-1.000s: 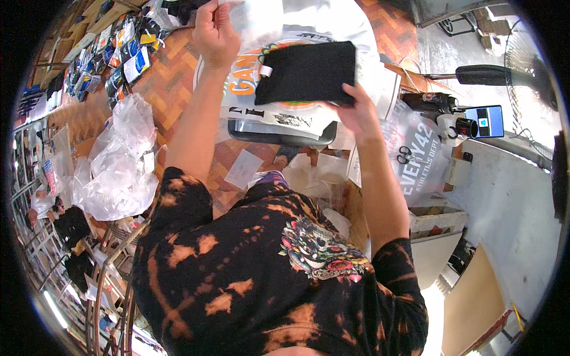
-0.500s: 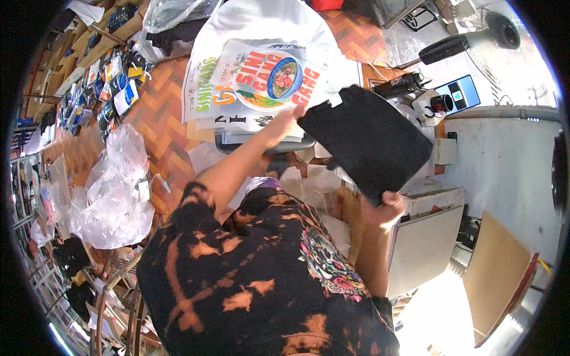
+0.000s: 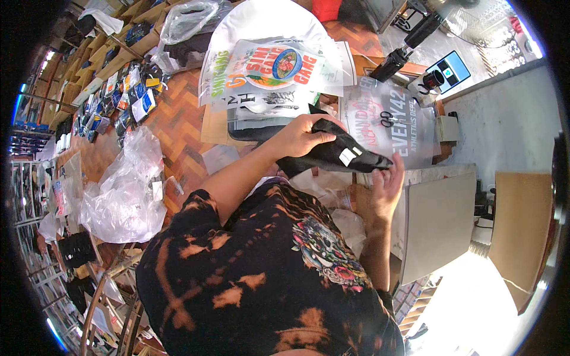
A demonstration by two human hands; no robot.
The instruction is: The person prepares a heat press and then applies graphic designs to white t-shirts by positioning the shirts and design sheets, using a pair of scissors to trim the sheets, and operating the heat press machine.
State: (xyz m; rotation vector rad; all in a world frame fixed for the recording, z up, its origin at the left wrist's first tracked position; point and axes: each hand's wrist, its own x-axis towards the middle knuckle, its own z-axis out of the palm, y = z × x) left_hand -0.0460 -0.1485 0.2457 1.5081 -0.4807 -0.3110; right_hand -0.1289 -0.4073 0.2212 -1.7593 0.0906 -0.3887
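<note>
Between my hands is a black garment [image 3: 314, 155] of soft cloth, bent over, with small white tags on its inner side. My left hand [image 3: 301, 135] grips its upper edge, thumb on top. My right hand [image 3: 387, 183] pinches its far right corner with the fingertips. Just beyond the cloth, clear printed transfer sheets [image 3: 270, 74] with coloured lettering and a food-bowl picture overlap on a white rounded surface [image 3: 261, 21]. To the right lies another clear sheet [image 3: 409, 121] with white and pink lettering.
A large clear plastic bag [image 3: 122, 204] lies on the brick-patterned floor at left, near many small packets [image 3: 127, 98]. On the right are a lit tablet screen [image 3: 450, 68], a dark mug [image 3: 432, 80], a grey panel [image 3: 439, 225] and a brown board [image 3: 519, 231].
The black garment was held out flat to the right; now it is bent over and nearer, showing tags. My left hand moved right, my right hand up, and the lettered sheet at right came into sight.
</note>
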